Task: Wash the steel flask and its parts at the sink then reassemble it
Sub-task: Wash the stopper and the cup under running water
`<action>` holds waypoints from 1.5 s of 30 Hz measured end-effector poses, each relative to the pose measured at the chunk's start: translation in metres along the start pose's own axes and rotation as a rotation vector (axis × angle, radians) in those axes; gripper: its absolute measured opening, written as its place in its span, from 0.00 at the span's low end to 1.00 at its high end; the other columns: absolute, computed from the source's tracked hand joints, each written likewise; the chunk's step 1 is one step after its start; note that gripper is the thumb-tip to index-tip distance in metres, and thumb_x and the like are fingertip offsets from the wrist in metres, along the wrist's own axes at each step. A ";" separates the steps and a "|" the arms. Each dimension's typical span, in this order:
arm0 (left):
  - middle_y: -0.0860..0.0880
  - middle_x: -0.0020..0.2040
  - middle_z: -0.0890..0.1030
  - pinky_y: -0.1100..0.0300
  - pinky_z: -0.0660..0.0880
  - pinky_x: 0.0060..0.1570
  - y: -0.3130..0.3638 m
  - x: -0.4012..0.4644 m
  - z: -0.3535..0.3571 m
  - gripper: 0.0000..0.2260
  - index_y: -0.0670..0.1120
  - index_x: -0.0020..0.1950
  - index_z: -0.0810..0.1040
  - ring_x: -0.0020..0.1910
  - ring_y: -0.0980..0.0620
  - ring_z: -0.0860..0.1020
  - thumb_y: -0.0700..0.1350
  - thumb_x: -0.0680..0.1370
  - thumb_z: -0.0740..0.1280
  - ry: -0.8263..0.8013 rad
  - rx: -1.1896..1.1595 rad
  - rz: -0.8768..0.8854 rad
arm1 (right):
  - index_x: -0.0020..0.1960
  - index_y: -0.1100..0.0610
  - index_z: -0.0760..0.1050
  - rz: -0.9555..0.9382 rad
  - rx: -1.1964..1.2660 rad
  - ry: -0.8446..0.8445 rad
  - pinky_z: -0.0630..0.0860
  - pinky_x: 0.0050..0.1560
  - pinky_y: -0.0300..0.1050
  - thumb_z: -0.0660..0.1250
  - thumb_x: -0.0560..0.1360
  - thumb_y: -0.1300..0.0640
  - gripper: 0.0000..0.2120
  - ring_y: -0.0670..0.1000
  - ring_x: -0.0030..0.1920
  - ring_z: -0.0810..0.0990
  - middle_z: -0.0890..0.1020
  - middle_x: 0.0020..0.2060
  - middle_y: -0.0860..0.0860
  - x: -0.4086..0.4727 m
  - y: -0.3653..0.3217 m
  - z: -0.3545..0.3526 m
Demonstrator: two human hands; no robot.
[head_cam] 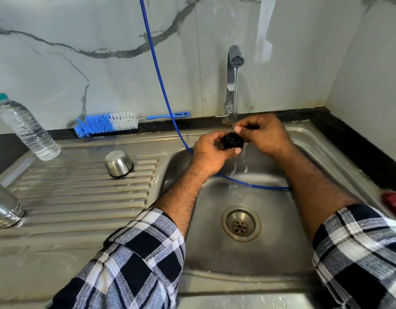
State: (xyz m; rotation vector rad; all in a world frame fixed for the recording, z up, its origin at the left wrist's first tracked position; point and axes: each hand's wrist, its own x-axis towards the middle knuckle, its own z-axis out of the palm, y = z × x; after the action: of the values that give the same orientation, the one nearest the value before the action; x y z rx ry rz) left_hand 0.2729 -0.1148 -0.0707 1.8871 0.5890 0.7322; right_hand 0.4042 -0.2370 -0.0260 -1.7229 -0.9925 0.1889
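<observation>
Black matt plastic stopper between fingertips; brushed steel sink, wet and dull; glossy steel cup; clear ribbed plastic bottle; chrome tap; checked woven cloth sleeve.

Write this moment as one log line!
step: rinsing | hands: left hand and right hand hold black stopper | tap: running

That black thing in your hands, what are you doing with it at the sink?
A person is rinsing a small black stopper, a part of the steel flask, under water running from the tap. The left hand and the right hand both grip it over the sink. The steel cup sits upside down on the draining board, and the flask body stands at its left edge. A blue and white bottle brush lies by the wall, beside a plastic water bottle.
</observation>
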 end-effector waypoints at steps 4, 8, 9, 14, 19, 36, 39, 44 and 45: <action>0.53 0.50 0.86 0.46 0.85 0.55 0.000 -0.001 0.003 0.21 0.56 0.55 0.84 0.50 0.51 0.86 0.48 0.66 0.86 0.054 -0.005 -0.020 | 0.59 0.54 0.86 0.062 0.011 -0.092 0.82 0.51 0.38 0.76 0.77 0.65 0.13 0.44 0.47 0.86 0.88 0.47 0.48 -0.004 0.002 -0.006; 0.54 0.48 0.88 0.49 0.85 0.56 0.002 -0.003 0.004 0.21 0.56 0.54 0.85 0.49 0.55 0.86 0.49 0.65 0.87 0.055 -0.030 -0.016 | 0.57 0.52 0.86 0.077 0.070 -0.060 0.84 0.48 0.40 0.78 0.75 0.65 0.14 0.45 0.46 0.87 0.89 0.48 0.51 -0.005 0.002 -0.010; 0.54 0.49 0.88 0.50 0.84 0.57 0.003 -0.004 0.003 0.21 0.54 0.56 0.85 0.50 0.55 0.86 0.48 0.66 0.86 0.047 -0.039 -0.014 | 0.56 0.52 0.86 0.086 0.074 -0.059 0.85 0.49 0.44 0.78 0.75 0.65 0.13 0.47 0.46 0.87 0.89 0.47 0.51 -0.004 0.003 -0.011; 0.53 0.50 0.89 0.49 0.83 0.60 0.006 -0.007 -0.003 0.22 0.50 0.60 0.86 0.51 0.55 0.87 0.42 0.68 0.85 -0.032 -0.073 -0.027 | 0.52 0.51 0.87 0.045 0.073 -0.066 0.84 0.56 0.46 0.79 0.73 0.68 0.14 0.50 0.50 0.88 0.89 0.46 0.50 -0.005 0.006 -0.014; 0.54 0.47 0.88 0.52 0.85 0.55 0.006 -0.007 -0.004 0.23 0.51 0.56 0.87 0.48 0.57 0.87 0.48 0.63 0.88 0.035 -0.008 -0.043 | 0.56 0.53 0.86 -0.021 0.025 -0.094 0.84 0.57 0.40 0.77 0.74 0.69 0.15 0.42 0.48 0.87 0.89 0.47 0.47 -0.007 0.002 -0.012; 0.54 0.52 0.88 0.49 0.83 0.60 0.012 -0.009 0.003 0.22 0.52 0.62 0.85 0.52 0.56 0.86 0.49 0.69 0.84 0.039 0.017 -0.014 | 0.57 0.51 0.86 -0.048 -0.041 0.002 0.81 0.56 0.40 0.79 0.75 0.62 0.12 0.43 0.50 0.87 0.89 0.48 0.44 -0.004 0.008 -0.010; 0.54 0.51 0.88 0.49 0.83 0.59 0.012 -0.010 0.001 0.22 0.52 0.61 0.85 0.52 0.57 0.86 0.48 0.69 0.84 0.029 0.008 -0.019 | 0.57 0.53 0.87 -0.046 -0.048 0.001 0.81 0.57 0.39 0.79 0.75 0.62 0.13 0.43 0.51 0.87 0.89 0.49 0.45 -0.005 0.007 -0.011; 0.54 0.52 0.88 0.49 0.83 0.60 0.013 -0.010 0.000 0.22 0.52 0.62 0.85 0.53 0.57 0.86 0.48 0.69 0.84 0.029 0.013 -0.024 | 0.58 0.54 0.87 -0.055 -0.060 0.003 0.81 0.56 0.37 0.79 0.75 0.62 0.12 0.42 0.51 0.87 0.89 0.49 0.45 -0.005 0.005 -0.010; 0.54 0.53 0.88 0.49 0.83 0.60 0.013 -0.010 0.000 0.22 0.52 0.62 0.85 0.53 0.57 0.86 0.48 0.69 0.84 0.029 0.016 -0.025 | 0.58 0.54 0.86 -0.058 -0.060 0.002 0.81 0.57 0.38 0.79 0.75 0.62 0.12 0.42 0.52 0.87 0.89 0.49 0.45 -0.006 0.005 -0.010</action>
State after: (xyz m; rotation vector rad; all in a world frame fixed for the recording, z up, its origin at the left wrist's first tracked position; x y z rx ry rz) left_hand 0.2669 -0.1267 -0.0608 1.8834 0.6371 0.7416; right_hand 0.4087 -0.2483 -0.0281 -1.7460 -1.0548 0.1215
